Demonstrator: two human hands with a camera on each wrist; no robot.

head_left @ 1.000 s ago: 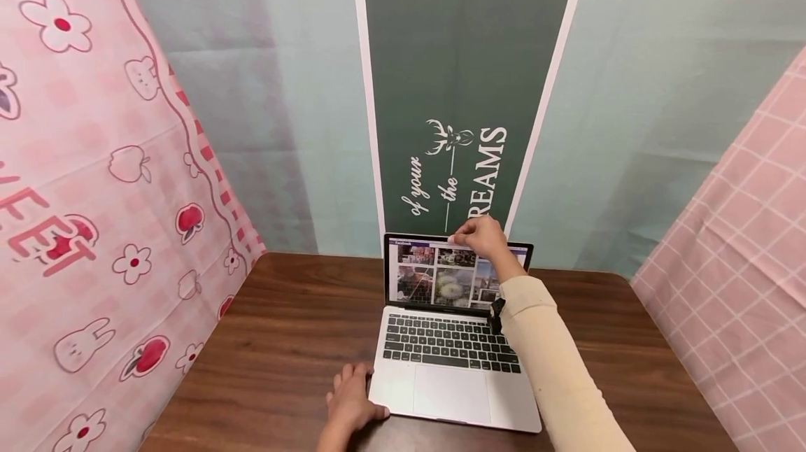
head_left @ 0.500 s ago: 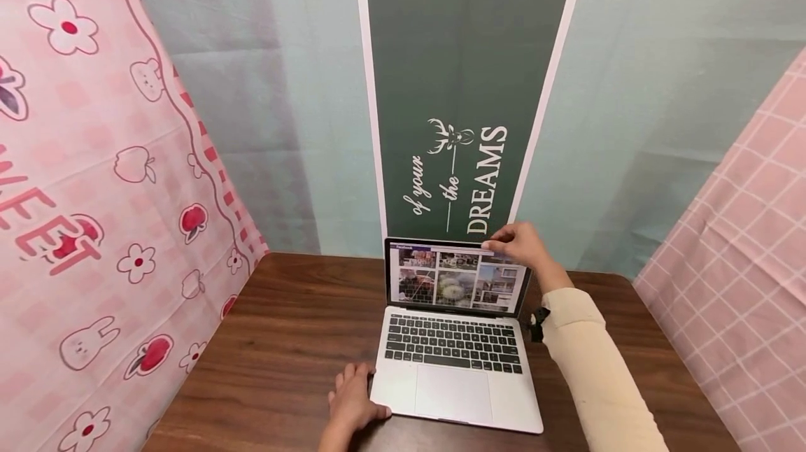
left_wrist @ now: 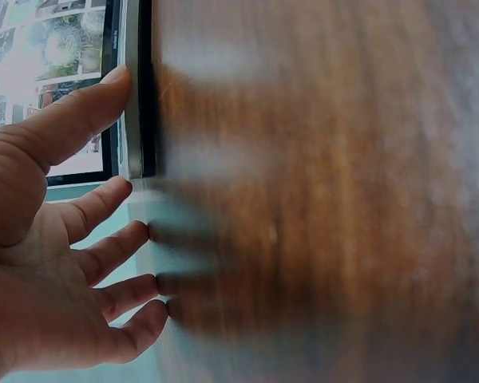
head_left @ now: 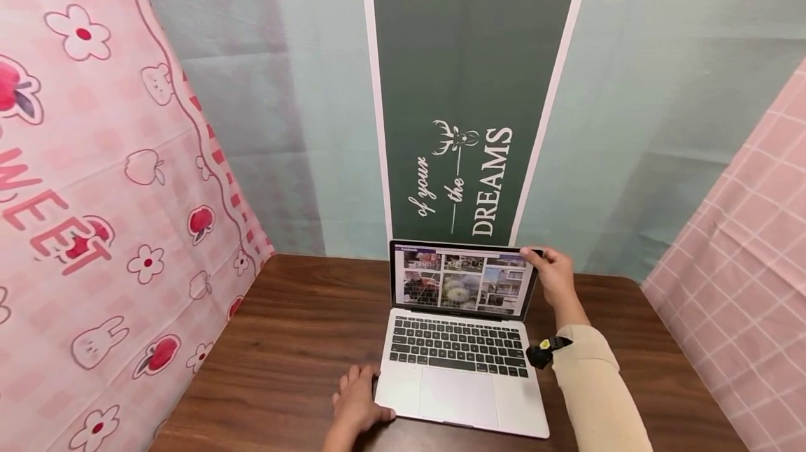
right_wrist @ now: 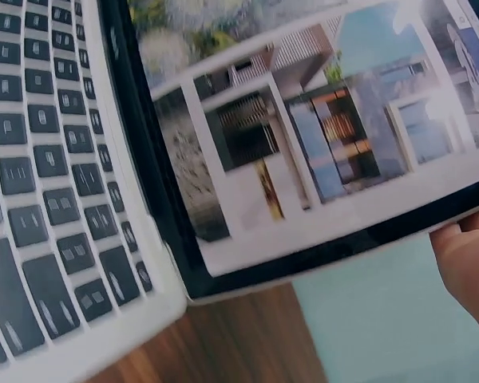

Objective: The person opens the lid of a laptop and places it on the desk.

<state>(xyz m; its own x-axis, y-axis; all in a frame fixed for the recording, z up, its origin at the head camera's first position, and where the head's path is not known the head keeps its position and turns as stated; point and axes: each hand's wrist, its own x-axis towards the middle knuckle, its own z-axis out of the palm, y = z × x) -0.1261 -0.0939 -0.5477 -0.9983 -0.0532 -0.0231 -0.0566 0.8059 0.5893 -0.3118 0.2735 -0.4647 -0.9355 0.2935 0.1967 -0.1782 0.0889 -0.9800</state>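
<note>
An opened silver laptop (head_left: 462,392) with a black keyboard lies on the wooden table, its lit screen (head_left: 462,287) tilted up and covered in pictures. My left hand (head_left: 357,399) rests at the laptop's front left corner. In the left wrist view the thumb (left_wrist: 84,116) touches the laptop's edge, while the other fingers are spread with their tips at the table. My right hand (head_left: 554,277) pinches the upper right corner of the screen. Only part of that hand shows at the right edge of the right wrist view, beside the screen's rim.
A brown wooden table (head_left: 283,340) lies under the laptop. Behind it hangs a green and grey-blue curtain (head_left: 466,53) with printed lettering. Pink printed cloth (head_left: 113,228) stands on the left, and a pink checked cloth (head_left: 743,228) on the right.
My right hand has moved right along the screen's top edge, from near its middle to its upper right corner. The left hand has kept its place at the laptop's corner.
</note>
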